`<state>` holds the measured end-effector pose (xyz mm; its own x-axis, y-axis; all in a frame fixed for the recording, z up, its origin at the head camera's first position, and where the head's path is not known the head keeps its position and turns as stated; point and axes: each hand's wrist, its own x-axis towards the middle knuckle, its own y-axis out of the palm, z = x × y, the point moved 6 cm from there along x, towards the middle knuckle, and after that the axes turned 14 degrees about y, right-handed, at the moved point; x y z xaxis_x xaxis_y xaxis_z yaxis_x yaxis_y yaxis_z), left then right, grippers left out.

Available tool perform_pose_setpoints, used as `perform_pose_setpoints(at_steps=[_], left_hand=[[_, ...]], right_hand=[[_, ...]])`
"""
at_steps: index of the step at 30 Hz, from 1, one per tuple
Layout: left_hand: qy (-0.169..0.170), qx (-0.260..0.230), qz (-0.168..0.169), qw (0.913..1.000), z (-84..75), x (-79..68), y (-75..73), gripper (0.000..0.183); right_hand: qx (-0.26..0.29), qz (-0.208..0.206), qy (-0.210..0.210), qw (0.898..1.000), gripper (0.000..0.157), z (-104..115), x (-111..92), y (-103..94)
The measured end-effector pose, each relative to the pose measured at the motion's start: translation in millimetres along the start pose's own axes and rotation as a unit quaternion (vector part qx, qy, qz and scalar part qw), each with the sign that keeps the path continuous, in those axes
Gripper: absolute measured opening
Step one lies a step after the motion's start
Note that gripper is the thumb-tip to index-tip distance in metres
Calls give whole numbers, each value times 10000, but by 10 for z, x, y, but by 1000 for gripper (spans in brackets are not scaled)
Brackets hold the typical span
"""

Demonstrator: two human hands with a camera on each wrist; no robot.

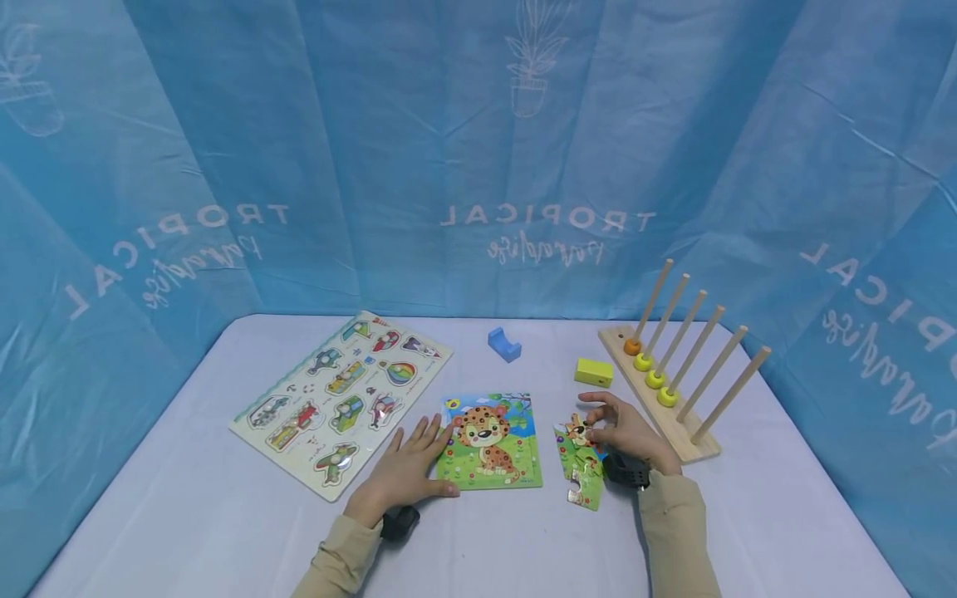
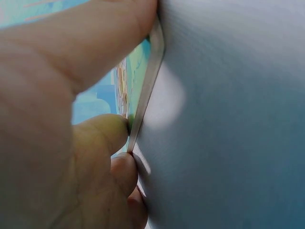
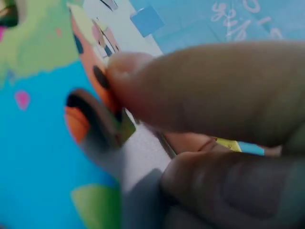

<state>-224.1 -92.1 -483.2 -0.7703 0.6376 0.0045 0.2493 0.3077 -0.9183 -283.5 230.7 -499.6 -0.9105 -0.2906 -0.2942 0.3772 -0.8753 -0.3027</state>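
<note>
A square leopard puzzle (image 1: 493,444) lies flat on the table before me. My left hand (image 1: 409,469) rests along its left side, fingers spread, thumb at the lower left corner; the left wrist view shows the puzzle's thin edge (image 2: 147,86) at the thumb and fingertips. To the right is a small group of loose puzzle pieces (image 1: 586,486) with green grass and leopard print. Over them my right hand (image 1: 624,430) pinches an orange, black-spotted puzzle piece (image 3: 90,59), thumb on its printed face. Its fingers are partly hidden behind the thumb.
A pegged board with vehicle pictures (image 1: 299,386) lies at the left. Behind the hands are a blue curved block (image 1: 504,345) and a yellow block (image 1: 594,372). A wooden rack (image 1: 691,444) with upright pegs and several beads stands right of the right hand.
</note>
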Motion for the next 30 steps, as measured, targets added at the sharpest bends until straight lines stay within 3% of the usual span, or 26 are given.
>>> perform_pose_setpoints(at_steps=[7,9,18,30], left_hand=[[37,-2,34,10000,-19,15,4,93],[28,-17,40,10000,-23,15,5,93],[27,-68,27,10000,-33,3,-2,93],[19,-5,14,10000,37,-6,31,93]], right_hand=[[-441,-977,481,9931,43,-114,-34,-128],[-516,-1006,460,9925,45,-119,-49,-145],[-620,82,115,9980,70,-49,-113,-53],[-345,1138,-406,9921,70,110,0,315]])
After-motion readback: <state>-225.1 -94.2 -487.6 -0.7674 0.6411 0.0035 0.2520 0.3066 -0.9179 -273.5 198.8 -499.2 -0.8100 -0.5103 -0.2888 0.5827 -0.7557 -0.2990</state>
